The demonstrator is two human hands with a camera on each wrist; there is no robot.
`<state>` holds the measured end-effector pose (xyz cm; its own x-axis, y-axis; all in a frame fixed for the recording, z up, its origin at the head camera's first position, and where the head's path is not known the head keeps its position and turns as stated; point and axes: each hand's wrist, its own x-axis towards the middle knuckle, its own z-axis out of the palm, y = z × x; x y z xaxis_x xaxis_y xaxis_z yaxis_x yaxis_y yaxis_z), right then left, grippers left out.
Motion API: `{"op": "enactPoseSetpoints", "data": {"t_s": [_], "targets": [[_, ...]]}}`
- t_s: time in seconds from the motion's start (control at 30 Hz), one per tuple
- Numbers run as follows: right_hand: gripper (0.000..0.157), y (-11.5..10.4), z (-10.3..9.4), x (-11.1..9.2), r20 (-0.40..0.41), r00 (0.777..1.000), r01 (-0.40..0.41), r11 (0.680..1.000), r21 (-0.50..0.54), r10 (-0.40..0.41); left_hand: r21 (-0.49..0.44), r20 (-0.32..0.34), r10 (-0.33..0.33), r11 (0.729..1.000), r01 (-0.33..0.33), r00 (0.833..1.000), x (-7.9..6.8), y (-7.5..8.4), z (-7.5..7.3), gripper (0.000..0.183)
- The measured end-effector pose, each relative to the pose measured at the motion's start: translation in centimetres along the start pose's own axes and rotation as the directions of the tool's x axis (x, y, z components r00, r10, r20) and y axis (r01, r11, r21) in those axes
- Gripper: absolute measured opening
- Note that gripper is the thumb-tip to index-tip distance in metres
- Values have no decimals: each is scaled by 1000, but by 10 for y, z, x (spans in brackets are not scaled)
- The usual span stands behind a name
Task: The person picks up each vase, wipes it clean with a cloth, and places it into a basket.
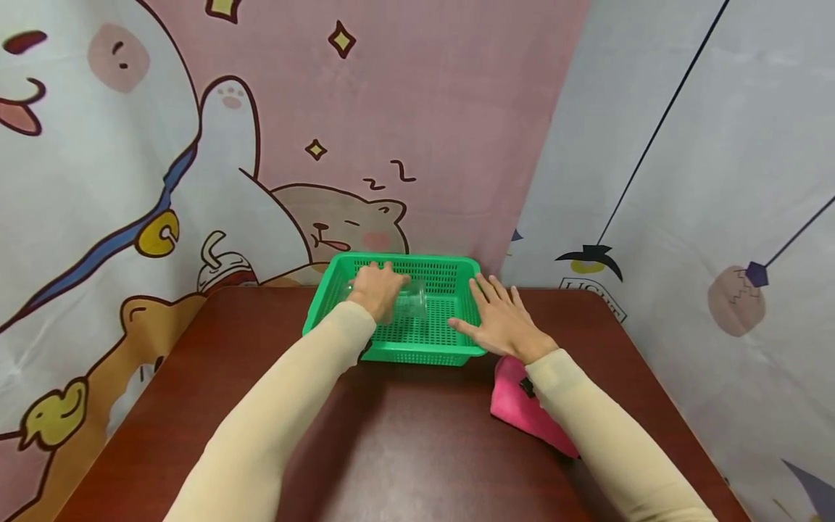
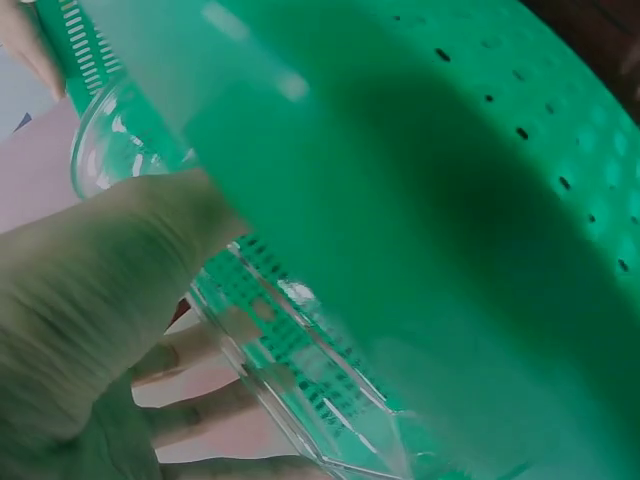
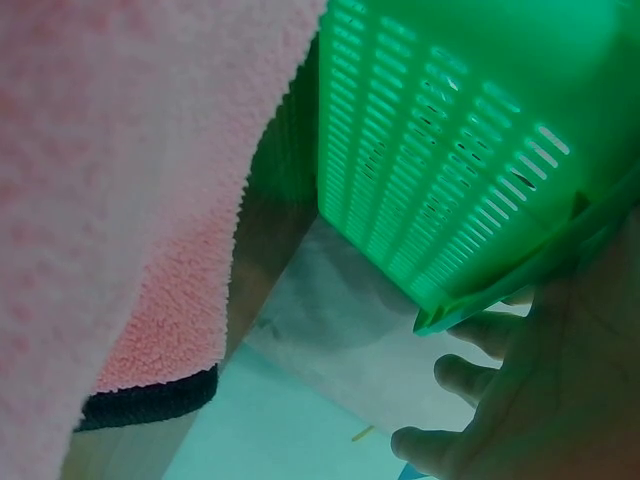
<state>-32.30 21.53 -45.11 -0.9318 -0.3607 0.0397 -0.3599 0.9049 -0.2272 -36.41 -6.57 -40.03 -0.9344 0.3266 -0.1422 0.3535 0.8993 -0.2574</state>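
Observation:
A green slotted plastic basket (image 1: 417, 349) stands at the back of the table. My left hand (image 1: 377, 291) reaches in over its front rim and grips a clear, see-through cup (image 1: 412, 299) lying sideways inside. In the left wrist view the thumb is on the near side of the cup (image 2: 300, 345), and the other fingers show through its faceted wall. My right hand (image 1: 504, 322) is at the basket's right rim, fingers spread and straight; the right wrist view has that hand (image 3: 560, 380) along the rim. Below the right wrist lies a pink cloth (image 1: 515, 402).
The dark red-brown table (image 1: 417, 442) runs back to a cartoon-printed curtain (image 1: 457, 130) right behind the basket. In the right wrist view, the fuzzy cloth (image 3: 170, 310) with a dark edge hangs close to the camera.

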Motion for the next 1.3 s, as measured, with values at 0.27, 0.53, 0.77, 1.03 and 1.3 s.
{"op": "enactPoseSetpoints", "data": {"t_s": [0.27,0.53,0.77,1.03,1.3], "targets": [[113,-2,0,1,-1,1000,10,1000,0,-10,97,38,30,995,-33,999,2,5,0,85],[113,-3,1,0,-6,1000,18,1000,1,-18,92,-3,61,994,-60,998,3,4,6,76],[112,-1,1,2,-21,1000,17,1000,-7,-18,63,-23,59,996,-57,998,2,-1,8,91],[113,-1,2,4,-18,1000,20,1000,1,-20,-62,-51,77,995,-80,996,-6,-10,9,88],[113,-2,1,5,-12,1000,20,1000,0,-20,-194,-69,65,978,-77,995,-16,-20,9,81]]}}
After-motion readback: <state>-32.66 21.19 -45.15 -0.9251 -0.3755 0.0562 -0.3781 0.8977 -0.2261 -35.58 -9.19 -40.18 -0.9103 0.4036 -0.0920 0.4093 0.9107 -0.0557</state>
